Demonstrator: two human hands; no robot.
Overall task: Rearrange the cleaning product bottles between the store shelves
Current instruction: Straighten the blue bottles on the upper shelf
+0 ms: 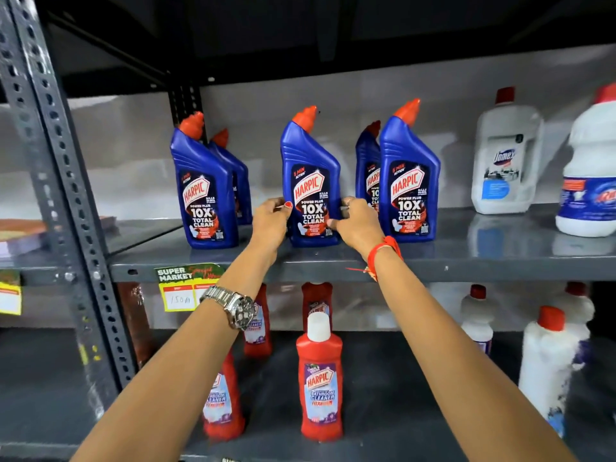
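Note:
Several blue Harpic bottles with orange caps stand upright on the upper grey shelf (333,261). The middle blue bottle (310,168) stands near the shelf's front edge, and both hands grip its lower sides. My left hand (271,225) presses its left side. Against the right side sits my right hand (358,223), which wears a red thread at the wrist. Another blue bottle (203,185) stands to the left and one more (408,181) to the right, each with a bottle behind it. Red Harpic bathroom cleaner bottles (320,381) stand on the lower shelf.
White Domex bottle (505,155) and a second white bottle (590,165) stand at the upper shelf's right. White bottles with red caps (546,365) stand lower right. A perforated steel upright (56,161) rises on the left. A price tag (181,288) hangs from the shelf edge.

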